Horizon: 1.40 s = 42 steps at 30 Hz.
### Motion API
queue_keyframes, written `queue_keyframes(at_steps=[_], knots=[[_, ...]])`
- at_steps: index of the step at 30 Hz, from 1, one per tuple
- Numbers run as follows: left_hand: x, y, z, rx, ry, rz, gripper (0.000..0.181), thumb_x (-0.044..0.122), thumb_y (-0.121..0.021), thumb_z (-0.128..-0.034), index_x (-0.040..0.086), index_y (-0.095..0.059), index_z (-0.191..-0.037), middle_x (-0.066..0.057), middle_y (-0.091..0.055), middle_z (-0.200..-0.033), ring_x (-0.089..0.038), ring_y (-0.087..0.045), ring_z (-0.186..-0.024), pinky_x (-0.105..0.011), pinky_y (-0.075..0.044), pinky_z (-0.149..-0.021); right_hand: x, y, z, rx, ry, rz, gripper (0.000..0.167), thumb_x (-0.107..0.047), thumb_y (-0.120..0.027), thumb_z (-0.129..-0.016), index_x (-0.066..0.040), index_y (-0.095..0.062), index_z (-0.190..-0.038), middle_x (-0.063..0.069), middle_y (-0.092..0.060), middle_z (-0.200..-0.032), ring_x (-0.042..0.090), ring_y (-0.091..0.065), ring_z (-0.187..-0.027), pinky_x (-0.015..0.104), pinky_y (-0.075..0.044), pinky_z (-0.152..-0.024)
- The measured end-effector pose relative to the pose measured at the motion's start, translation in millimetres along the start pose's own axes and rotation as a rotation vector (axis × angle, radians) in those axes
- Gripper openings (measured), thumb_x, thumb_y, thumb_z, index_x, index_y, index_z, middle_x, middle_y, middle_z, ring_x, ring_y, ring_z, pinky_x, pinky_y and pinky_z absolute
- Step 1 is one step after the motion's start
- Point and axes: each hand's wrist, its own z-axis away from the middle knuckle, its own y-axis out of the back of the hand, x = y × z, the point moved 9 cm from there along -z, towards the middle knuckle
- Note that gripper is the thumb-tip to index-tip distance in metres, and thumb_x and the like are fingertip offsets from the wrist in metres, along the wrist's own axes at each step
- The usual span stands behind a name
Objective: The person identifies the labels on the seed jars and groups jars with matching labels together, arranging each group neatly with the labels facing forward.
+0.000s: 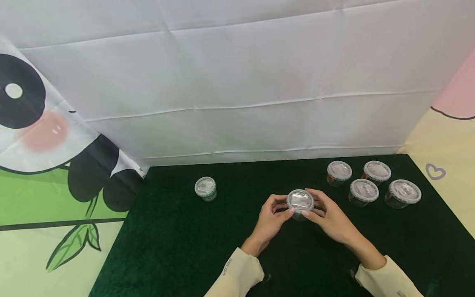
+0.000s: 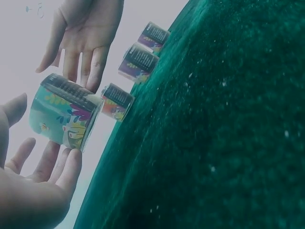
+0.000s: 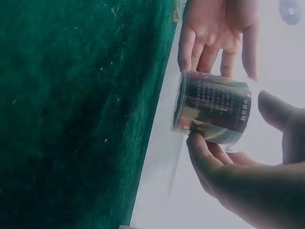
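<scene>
Between both hands is a small round plastic tub [image 1: 300, 199] with a clear lid, held up off the green cloth. In the left wrist view, the tub [image 2: 62, 114] shows a teal wrap with colourful leaf drawings; a dark panel of printed text covers the side of the tub [image 3: 214, 107] in the right wrist view. My left hand [image 1: 271, 218] holds it from the left, thumb near the front rim. From the right, my right hand [image 1: 330, 216] holds it with thumb and fingers. Parts of the fingers are hidden behind the tub.
Another lidded tub [image 1: 205, 187] stands alone on the left of the dark green cloth-covered table [image 1: 178, 247]. Several similar tubs, among them a brown-filled one [image 1: 339, 170] and a wider one [image 1: 404, 191], cluster at the back right. Behind hangs a white cloth [image 1: 237, 82].
</scene>
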Motion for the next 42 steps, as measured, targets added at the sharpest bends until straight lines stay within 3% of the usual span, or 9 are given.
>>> queue_keyframes(at_steps=[16, 25, 30, 37, 42], knots=[[-3.6, 23.0, 2.8, 0.031, 0.002, -0.014, 0.042, 0.020, -0.073, -0.1012, 0.012, -0.057, -0.139, -0.006, -0.061, -0.140, -0.024, -0.059, -0.129, -0.044, -0.052, -0.110, -2, -17, -13.2, -0.054, 0.000, -0.035, 0.067, -0.012, -0.067, -0.103, 0.003, -0.033, -0.159, 0.032, -0.046, -0.150, 0.053, -0.048, -0.141, 0.062, -0.044, -0.114], [0.1, 30.1, 4.5, -0.090, -0.015, -0.010, 0.066, 0.018, -0.068, -0.1047, 0.011, -0.036, -0.163, -0.011, -0.051, -0.158, -0.029, -0.049, -0.146, -0.047, -0.039, -0.123, -1, -26, -21.3, -0.131, -0.025, -0.080, 0.065, -0.014, -0.066, -0.103, 0.003, -0.034, -0.157, 0.032, -0.046, -0.152, 0.054, -0.045, -0.143, 0.061, -0.046, -0.113], [1.9, 32.7, 6.2, -0.126, -0.011, -0.011, 0.064, 0.020, -0.066, -0.1062, 0.010, -0.037, -0.163, -0.010, -0.049, -0.160, -0.030, -0.047, -0.148, -0.050, -0.035, -0.125, -2, -31, -24.5, -0.158, -0.033, -0.113, 0.063, -0.015, -0.065, -0.104, 0.003, -0.035, -0.156, 0.031, -0.047, -0.152, 0.051, -0.047, -0.142, 0.058, -0.048, -0.112], [-3.7, 38.4, 9.3, -0.077, 0.050, 0.039, 0.058, 0.025, -0.067, -0.1060, 0.013, -0.045, -0.158, -0.008, -0.054, -0.156, -0.027, -0.051, -0.144, -0.049, -0.042, -0.121, -1, -38, -24.5, -0.143, -0.053, -0.115, 0.060, -0.018, -0.063, -0.107, 0.002, -0.036, -0.157, 0.029, -0.049, -0.152, 0.049, -0.049, -0.142, 0.059, -0.048, -0.112], [-4.4, 43.8, 10.4, -0.002, 0.067, 0.065, 0.055, 0.027, -0.068, -0.1055, 0.013, -0.049, -0.154, -0.009, -0.056, -0.154, -0.027, -0.053, -0.142, -0.050, -0.041, -0.121, 0, -41, -23.5, -0.096, -0.072, -0.118, 0.057, -0.019, -0.060, -0.109, 0.001, -0.037, -0.157, 0.029, -0.050, -0.152, 0.048, -0.049, -0.142, 0.060, -0.047, -0.113]])
